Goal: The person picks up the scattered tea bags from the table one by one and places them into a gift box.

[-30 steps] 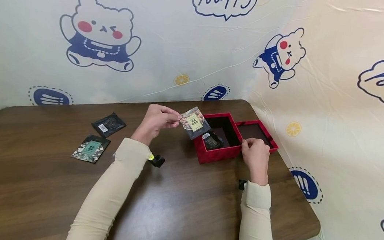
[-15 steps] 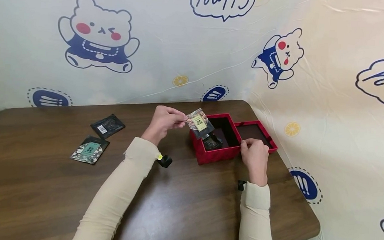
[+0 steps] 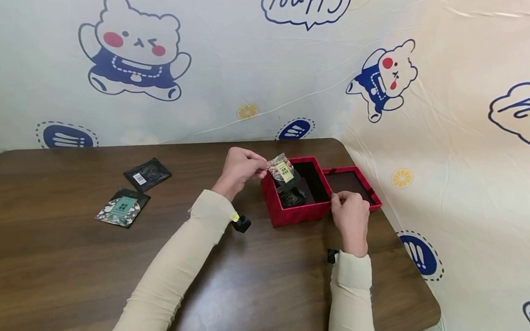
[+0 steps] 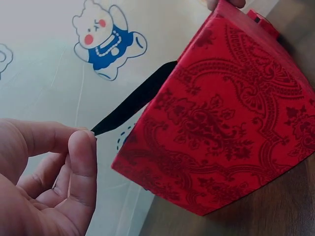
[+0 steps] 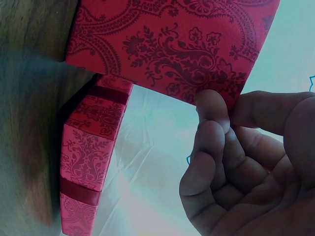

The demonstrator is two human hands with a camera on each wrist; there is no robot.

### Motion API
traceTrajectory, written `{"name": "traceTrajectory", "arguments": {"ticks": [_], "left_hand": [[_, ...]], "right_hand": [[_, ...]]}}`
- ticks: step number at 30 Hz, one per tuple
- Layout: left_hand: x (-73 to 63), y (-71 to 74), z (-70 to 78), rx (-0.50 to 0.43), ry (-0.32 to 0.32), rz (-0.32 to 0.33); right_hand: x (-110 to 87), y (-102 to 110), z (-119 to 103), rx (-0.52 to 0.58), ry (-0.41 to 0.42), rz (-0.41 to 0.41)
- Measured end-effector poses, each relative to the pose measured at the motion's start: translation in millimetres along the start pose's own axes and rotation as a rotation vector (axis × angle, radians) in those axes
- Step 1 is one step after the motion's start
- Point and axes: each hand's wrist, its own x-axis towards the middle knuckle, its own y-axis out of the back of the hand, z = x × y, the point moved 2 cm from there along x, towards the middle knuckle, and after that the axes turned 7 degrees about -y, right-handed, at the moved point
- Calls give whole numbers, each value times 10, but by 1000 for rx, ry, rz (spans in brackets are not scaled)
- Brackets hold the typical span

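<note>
My left hand (image 3: 243, 170) pinches a corner of a flat packet (image 3: 285, 171) with a floral print and a yellow label. The packet slants over the left side of an open red box (image 3: 296, 217), partly below its rim. In the left wrist view the packet (image 4: 132, 104) shows edge-on, reaching behind the patterned box wall (image 4: 221, 113). A black packet (image 3: 293, 197) lies inside the box. With thumb and fingertips my right hand (image 3: 352, 219) grips the box's front right corner; in the right wrist view those fingers (image 5: 212, 108) hold the red corner.
The red box lid (image 3: 357, 184) lies inner side up, right of the box. On the left of the brown table (image 3: 59, 254) are a black packet (image 3: 148, 174) with a white sticker and a floral packet (image 3: 123, 207) with a green label. A printed wall covering (image 3: 217, 46) stands behind.
My left hand has moved right with the pinched packet, carrying it further over the box opening and lower into it. The right hand keeps its grip on the box corner.
</note>
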Motion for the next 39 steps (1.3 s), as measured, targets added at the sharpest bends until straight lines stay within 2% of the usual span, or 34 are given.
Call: {"name": "traceTrajectory", "arguments": {"ticks": [6, 12, 24, 32, 39], "left_hand": [[-1, -78, -4, 35, -22, 14], [-10, -187, 6, 100, -66, -12], [-29, -307, -14, 152, -75, -47], [-30, -332, -44, 203, -58, -82], [-33, -341, -29, 305, -93, -98]], "right_hand": [[12, -5, 9, -1, 1, -8], [25, -9, 13, 2, 7, 19], [34, -4, 26, 6, 12, 28], [39, -7, 26, 7, -5, 13], [35, -12, 32, 8, 0, 22]]}}
